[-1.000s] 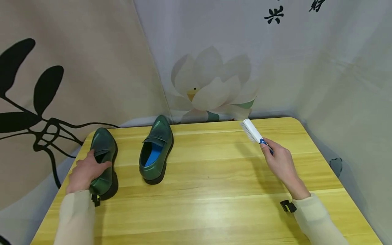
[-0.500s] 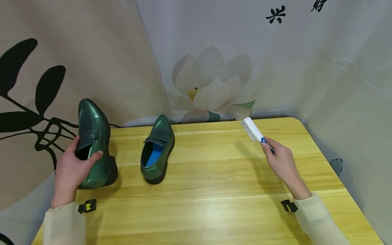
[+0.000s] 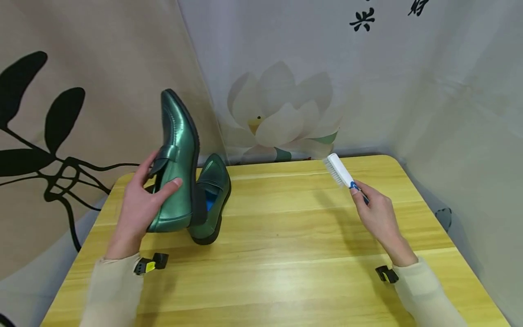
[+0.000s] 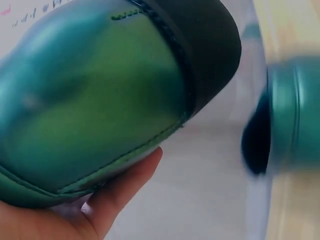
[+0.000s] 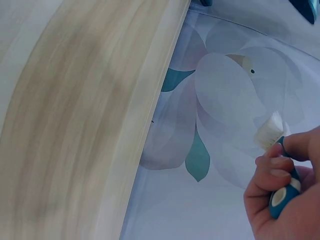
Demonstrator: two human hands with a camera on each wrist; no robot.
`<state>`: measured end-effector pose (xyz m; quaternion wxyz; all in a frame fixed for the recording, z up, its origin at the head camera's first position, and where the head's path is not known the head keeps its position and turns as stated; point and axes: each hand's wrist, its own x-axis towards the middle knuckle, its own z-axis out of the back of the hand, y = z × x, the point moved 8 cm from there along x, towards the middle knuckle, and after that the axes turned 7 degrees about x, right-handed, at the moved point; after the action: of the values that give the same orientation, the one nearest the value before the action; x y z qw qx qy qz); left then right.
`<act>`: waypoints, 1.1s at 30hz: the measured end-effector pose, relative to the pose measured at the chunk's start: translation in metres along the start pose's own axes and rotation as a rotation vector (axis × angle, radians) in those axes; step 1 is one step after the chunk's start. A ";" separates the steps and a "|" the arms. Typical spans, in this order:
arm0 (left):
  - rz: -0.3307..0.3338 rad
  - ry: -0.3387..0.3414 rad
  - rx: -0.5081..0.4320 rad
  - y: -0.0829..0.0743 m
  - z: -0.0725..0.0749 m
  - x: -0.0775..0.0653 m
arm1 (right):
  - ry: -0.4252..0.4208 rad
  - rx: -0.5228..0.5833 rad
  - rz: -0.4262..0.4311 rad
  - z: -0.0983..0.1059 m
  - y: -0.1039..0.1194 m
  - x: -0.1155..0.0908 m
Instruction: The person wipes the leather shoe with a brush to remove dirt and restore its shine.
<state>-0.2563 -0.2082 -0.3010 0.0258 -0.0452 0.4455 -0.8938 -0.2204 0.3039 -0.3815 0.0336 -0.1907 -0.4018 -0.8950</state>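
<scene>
A green loafer (image 3: 180, 168) is held up off the table by my left hand (image 3: 140, 204), thumb on its near side and the other fingers at its opening, toe pointing up. Its dark sole and heel (image 4: 212, 50) fill the upper part of the left wrist view. Behind it, a second green loafer (image 3: 216, 181) with a blue insole stands on the table, partly hidden by the raised one. My right hand (image 3: 377, 215) grips the blue handle of a white-headed brush (image 3: 340, 170) above the table's right side, bristles facing left. In the right wrist view, fingers curl round the brush handle (image 5: 285, 197).
The wooden table (image 3: 286, 263) has a rounded far right corner. Printed fabric (image 3: 282, 109) with a lotus and dark leaves hangs close behind its far edge and along both sides.
My left hand has lifted the left loafer from the table, tilted its toe upward and carried it right, in front of the other loafer. The right hand with the brush has barely moved.
</scene>
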 end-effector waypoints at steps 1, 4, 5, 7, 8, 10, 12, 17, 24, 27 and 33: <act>-0.018 0.036 -0.013 -0.006 -0.009 0.001 | -0.001 -0.002 -0.001 0.001 0.000 0.000; -0.063 0.145 -0.042 -0.021 -0.040 0.004 | -0.006 -0.007 -0.007 0.003 0.001 -0.002; -0.075 0.177 -0.050 -0.025 -0.050 0.006 | -0.006 -0.009 -0.010 0.003 0.000 -0.003; -0.088 0.232 -0.056 -0.029 -0.070 0.008 | -0.006 -0.011 -0.013 0.004 0.000 -0.004; -0.091 0.257 -0.061 -0.031 -0.080 0.009 | -0.008 -0.010 -0.013 0.004 0.000 -0.004; -0.100 0.299 -0.072 -0.034 -0.100 0.011 | -0.011 -0.006 -0.008 0.005 0.001 -0.005; -0.113 0.337 -0.084 -0.037 -0.118 0.012 | -0.015 0.001 -0.006 0.006 0.002 -0.005; -0.116 0.440 -0.129 -0.039 -0.157 0.012 | -0.019 0.010 -0.005 0.006 0.003 -0.006; -0.052 0.587 -0.154 -0.039 -0.202 0.014 | -0.023 0.018 0.009 0.007 0.004 -0.006; -0.079 0.655 -0.142 -0.044 -0.218 0.017 | -0.030 0.023 0.023 0.008 0.005 -0.007; -0.183 0.809 -0.038 -0.051 -0.253 0.022 | -0.040 0.026 0.046 0.009 0.003 -0.008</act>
<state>-0.3042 0.0216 -0.4104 -0.2317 0.2698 0.4304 -0.8296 -0.2091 0.3076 -0.3766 0.0486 -0.2175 -0.4097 -0.8846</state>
